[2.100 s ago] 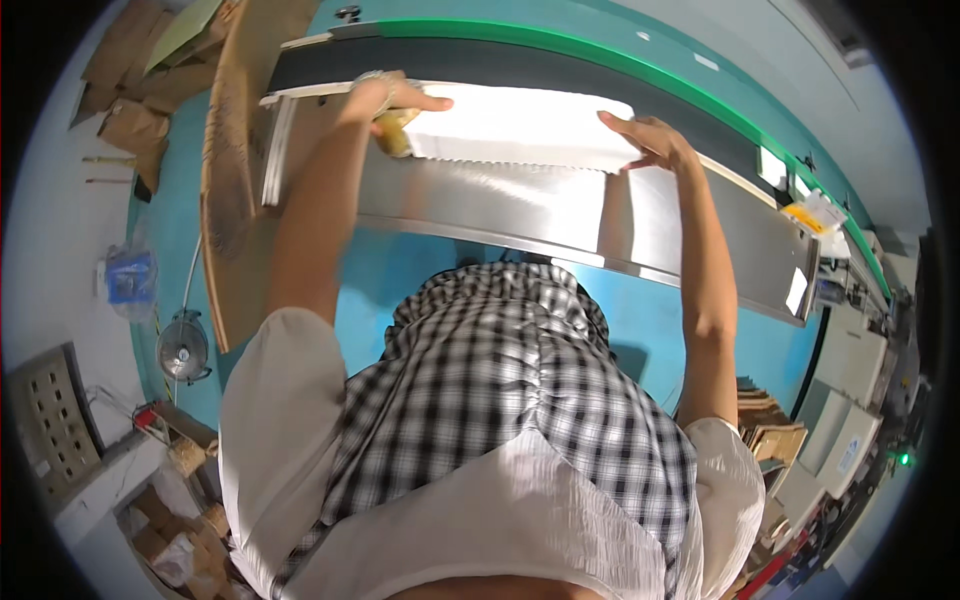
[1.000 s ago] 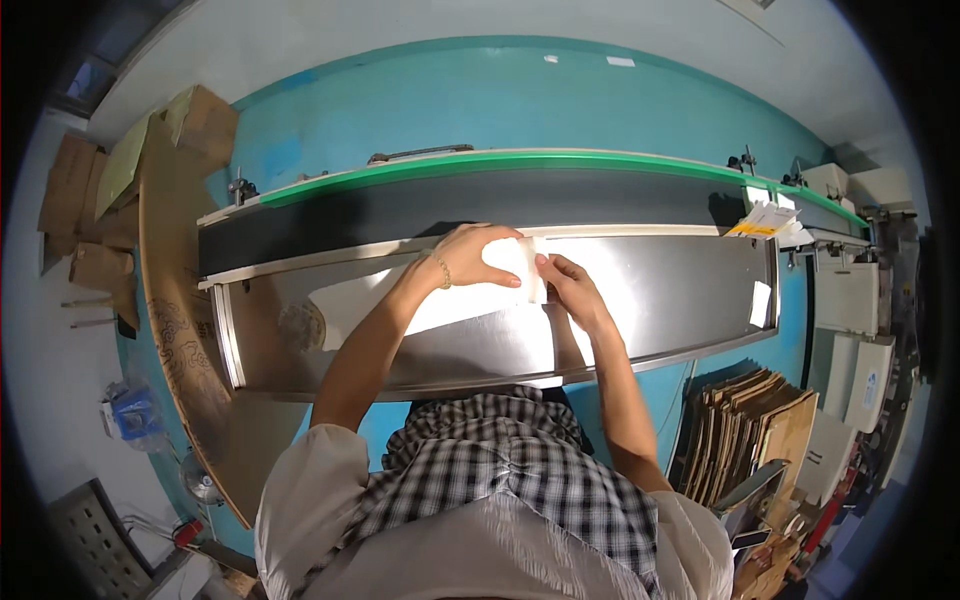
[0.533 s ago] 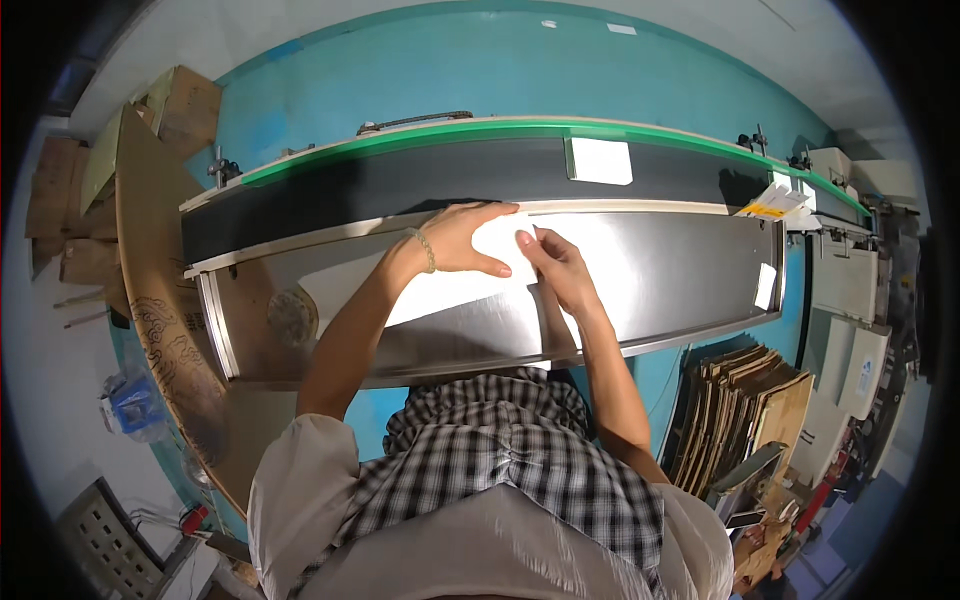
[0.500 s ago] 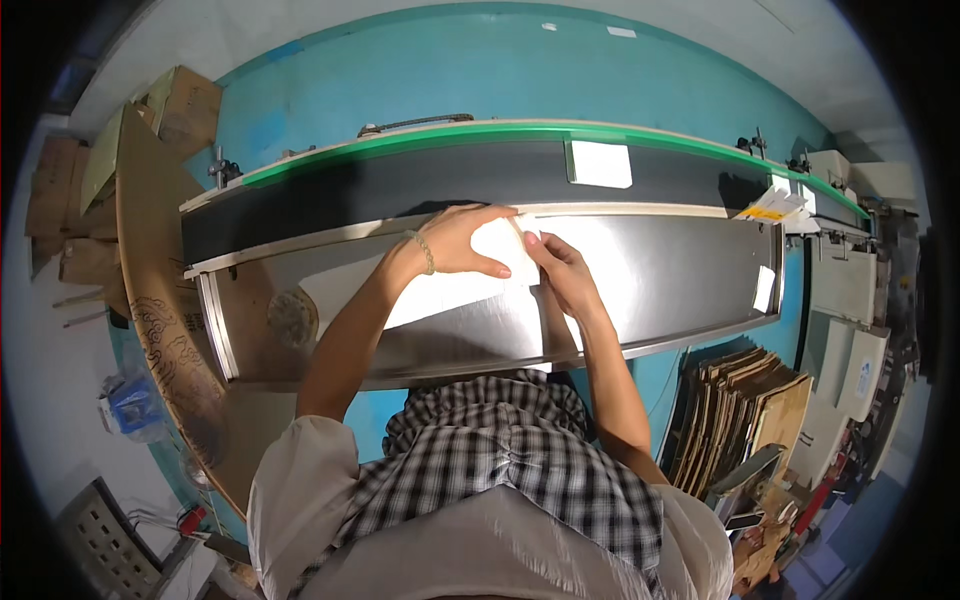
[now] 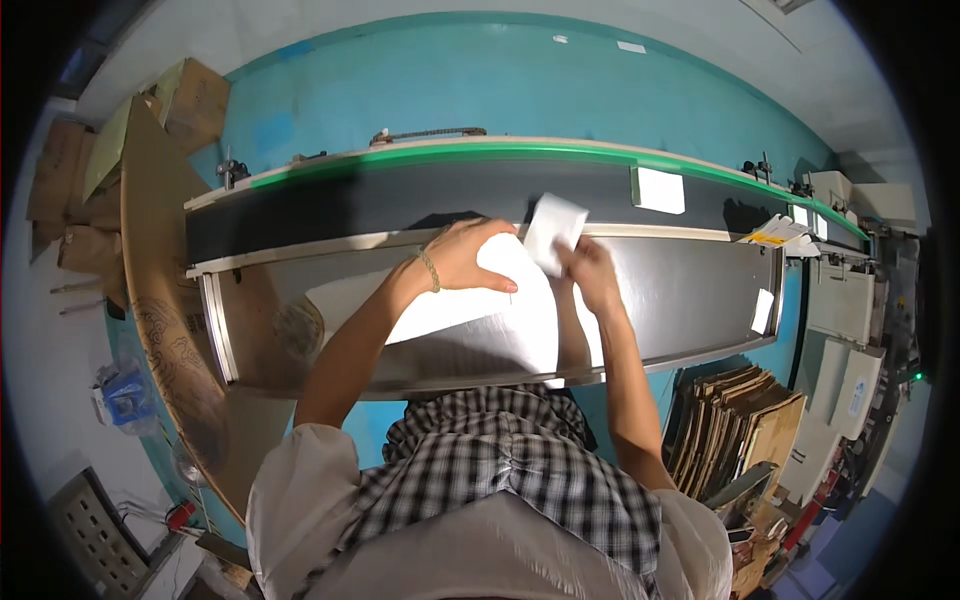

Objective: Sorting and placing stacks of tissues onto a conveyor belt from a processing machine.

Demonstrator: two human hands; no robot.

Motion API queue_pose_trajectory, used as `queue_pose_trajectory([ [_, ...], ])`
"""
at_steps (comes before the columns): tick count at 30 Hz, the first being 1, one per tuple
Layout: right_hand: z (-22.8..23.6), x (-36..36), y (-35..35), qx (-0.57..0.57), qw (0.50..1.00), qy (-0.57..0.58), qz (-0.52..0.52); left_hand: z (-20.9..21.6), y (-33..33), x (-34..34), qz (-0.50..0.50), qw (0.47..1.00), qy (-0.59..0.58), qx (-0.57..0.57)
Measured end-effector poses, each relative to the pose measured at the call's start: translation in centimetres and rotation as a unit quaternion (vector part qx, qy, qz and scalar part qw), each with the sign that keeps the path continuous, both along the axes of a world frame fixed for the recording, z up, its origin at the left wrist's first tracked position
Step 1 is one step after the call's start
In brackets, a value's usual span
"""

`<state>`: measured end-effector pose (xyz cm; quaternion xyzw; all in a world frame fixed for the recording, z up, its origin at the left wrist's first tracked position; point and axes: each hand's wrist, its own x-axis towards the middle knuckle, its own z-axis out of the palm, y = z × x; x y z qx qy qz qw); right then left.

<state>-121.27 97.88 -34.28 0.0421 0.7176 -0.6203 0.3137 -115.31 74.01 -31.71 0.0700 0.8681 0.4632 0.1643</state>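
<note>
A long row of white cards or folded papers [image 5: 440, 312] lies along the steel tray [image 5: 690, 290], running from the tray's left side to its middle. My left hand [image 5: 465, 262] curves around the right end of that row, thumb and fingers gripping it. Just to the right, my right hand [image 5: 592, 272] pinches one white card [image 5: 553, 232], tilted and lifted over the tray's far edge. That hand is slightly blurred. Beyond the tray runs a dark conveyor belt [image 5: 400, 190], with another white card [image 5: 658, 190] lying on it, farther right.
A round translucent roll [image 5: 298, 328] sits at the tray's left end. A green strip [image 5: 560, 150] edges the belt's far side. White pieces with yellow marks [image 5: 780, 235] stand at the right end. Cardboard stacks [image 5: 735, 420] lean below right; a large cardboard sheet [image 5: 165, 340] stands left.
My right hand has drawn a card away from the row and moved it right. The card on the belt has travelled right. My left hand stays on the row.
</note>
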Motion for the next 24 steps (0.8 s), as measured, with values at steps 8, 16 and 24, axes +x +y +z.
queue_pose_trajectory([
  [8, -0.4, 3.9, -3.0, 0.030, 0.995, 0.021, 0.091, -1.0, -1.0, 0.9, 0.000, 0.998, 0.058, -0.031],
  [16, 1.7, 2.6, -2.1, -0.024, 0.987, -0.142, 0.075, -1.2, -0.9, 1.6, 0.017, 1.000, 0.023, 0.008],
  [24, -1.5, 0.1, -0.8, -0.023, 0.997, -0.072, -0.004, -0.3, -0.9, 1.7, 0.025, 0.999, 0.026, -0.010],
])
